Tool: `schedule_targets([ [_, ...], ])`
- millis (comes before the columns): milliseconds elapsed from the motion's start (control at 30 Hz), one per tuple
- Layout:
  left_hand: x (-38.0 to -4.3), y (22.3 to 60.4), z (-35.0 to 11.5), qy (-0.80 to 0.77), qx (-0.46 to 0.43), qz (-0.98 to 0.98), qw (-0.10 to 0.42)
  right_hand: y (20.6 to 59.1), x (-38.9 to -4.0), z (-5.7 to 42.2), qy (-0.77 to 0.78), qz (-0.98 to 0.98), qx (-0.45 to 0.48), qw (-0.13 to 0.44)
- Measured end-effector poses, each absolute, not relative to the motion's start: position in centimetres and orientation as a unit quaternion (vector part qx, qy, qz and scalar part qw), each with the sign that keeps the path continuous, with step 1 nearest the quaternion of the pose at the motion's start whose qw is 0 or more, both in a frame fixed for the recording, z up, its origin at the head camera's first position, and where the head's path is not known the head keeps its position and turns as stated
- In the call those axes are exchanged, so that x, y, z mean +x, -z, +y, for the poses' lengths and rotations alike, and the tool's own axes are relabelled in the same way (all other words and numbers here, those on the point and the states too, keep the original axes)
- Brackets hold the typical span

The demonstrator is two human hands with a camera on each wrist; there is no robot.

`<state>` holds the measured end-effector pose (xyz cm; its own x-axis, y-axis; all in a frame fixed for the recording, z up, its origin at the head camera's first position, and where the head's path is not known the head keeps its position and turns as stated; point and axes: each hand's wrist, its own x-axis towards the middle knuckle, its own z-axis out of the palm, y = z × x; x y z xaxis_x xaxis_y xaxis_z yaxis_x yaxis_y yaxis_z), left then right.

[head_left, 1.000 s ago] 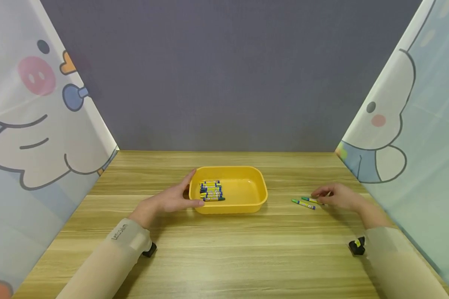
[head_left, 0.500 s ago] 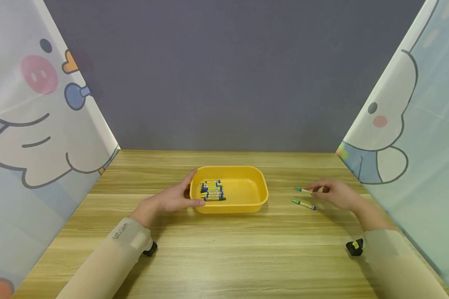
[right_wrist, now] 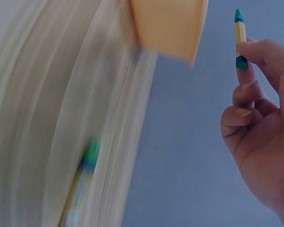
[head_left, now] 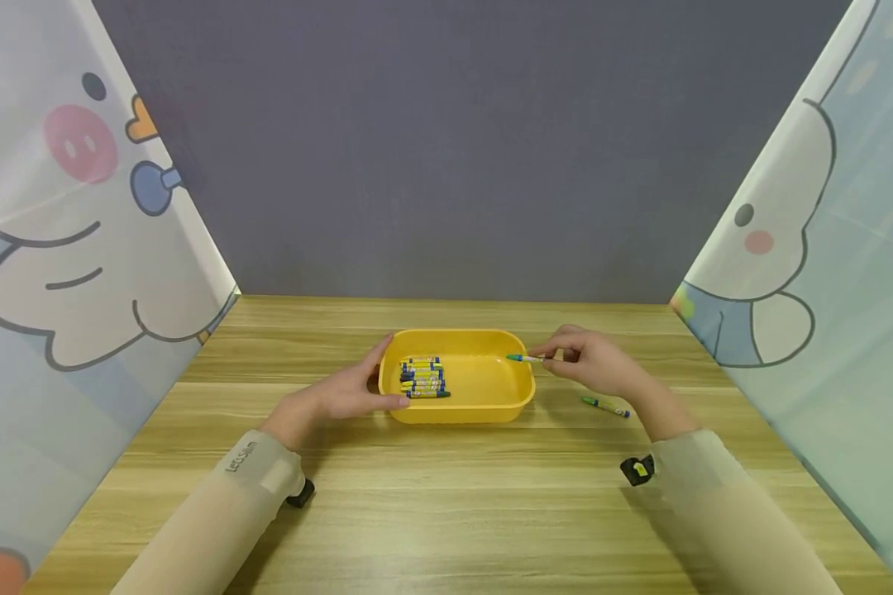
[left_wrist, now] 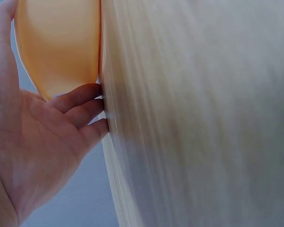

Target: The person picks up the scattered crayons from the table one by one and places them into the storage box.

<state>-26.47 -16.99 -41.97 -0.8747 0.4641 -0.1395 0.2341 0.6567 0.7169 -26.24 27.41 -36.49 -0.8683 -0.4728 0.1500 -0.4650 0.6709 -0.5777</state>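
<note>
A yellow plastic tray (head_left: pixel 457 416) sits on the wooden table, with several crayons (head_left: pixel 422 385) side by side in a column at its left end. My left hand (head_left: pixel 346 394) holds that end, thumb at the near rim and fingers round the far corner; the left wrist view shows its fingers against the tray wall (left_wrist: pixel 61 47). Between thumb and index finger, my right hand (head_left: pixel 591 361) pinches a green crayon (right_wrist: pixel 240 35) with a yellow wrapper. Its green tip points left over the tray's right rim. Another green crayon (head_left: pixel 605 406) lies on the table right of the tray.
A dark grey panel (head_left: pixel 446 149) stands behind the wooden table (head_left: pixel 446 496). Cartoon-printed curtains hang at the left (head_left: pixel 82 248) and right (head_left: pixel 848 289). The tray's far side is well short of the panel.
My right hand picked up one of the two green crayons from the table and carried it left to the tray's right rim. The left hand stays at the tray.
</note>
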Motion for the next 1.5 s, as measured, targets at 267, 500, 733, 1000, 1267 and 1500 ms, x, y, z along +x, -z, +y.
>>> schedule_targets([
  [267,-26.5,41.9,-16.9,-0.367,0.195,0.895,0.160,37.5,-27.3,20.5,0.346,0.890,-0.293,0.050],
  [500,-26.5,42.0,-17.0,-0.360,0.192,0.898,0.162,39.3,-27.9,15.5,0.352,0.887,-0.291,0.071],
  [733,-26.4,42.1,-17.0,-0.370,0.196,0.893,0.166,40.9,-28.1,12.4,0.361,0.883,-0.287,0.085],
  [1000,-26.4,42.3,-17.1,-0.373,0.198,0.892,0.164,41.9,-28.5,12.1,0.367,0.875,-0.295,0.116],
  [1267,-26.5,42.3,-17.2,-0.375,0.200,0.890,0.162,41.8,-28.8,11.9,0.323,0.882,-0.318,0.131],
  [1500,-26.5,42.4,-17.3,-0.366,0.198,0.895,0.159,41.8,-28.9,11.6,0.305,0.887,-0.318,0.137],
])
